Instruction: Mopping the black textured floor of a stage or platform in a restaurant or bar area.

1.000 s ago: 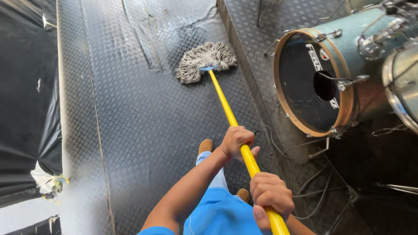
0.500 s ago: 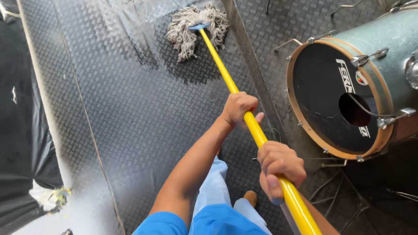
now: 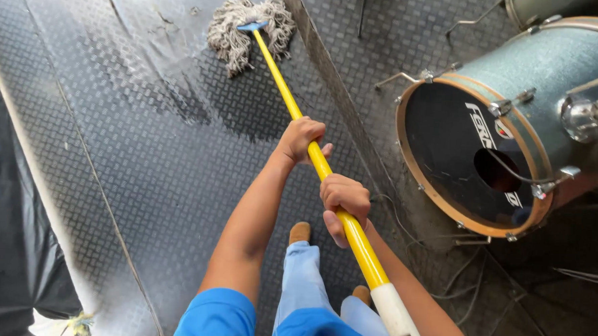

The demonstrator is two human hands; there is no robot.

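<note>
A mop with a yellow handle [image 3: 282, 86] and a grey string head [image 3: 241, 28] rests on a dark chequer-plate floor [image 3: 131, 154]. My left hand [image 3: 300, 140] grips the handle higher up, nearer the head. Below it, my right hand [image 3: 343, 202] is closed around the same handle, close to the white end grip [image 3: 400, 320]. The mop head lies at the far end of the floor, beside a raised step edge [image 3: 330, 75]. A wet dark patch spreads on the floor below the head.
A blue-grey bass drum [image 3: 516, 130] lies on its side on the raised platform at right, with stands and cables around it. Black sheeting [image 3: 6, 256] lines the left edge. My light blue trouser legs and brown shoes [image 3: 300, 232] are under the handle.
The mop head has been pushed farther away and to the right along the step. The view has shifted, so the drum now sits lower and closer. Both hands kept their grip.
</note>
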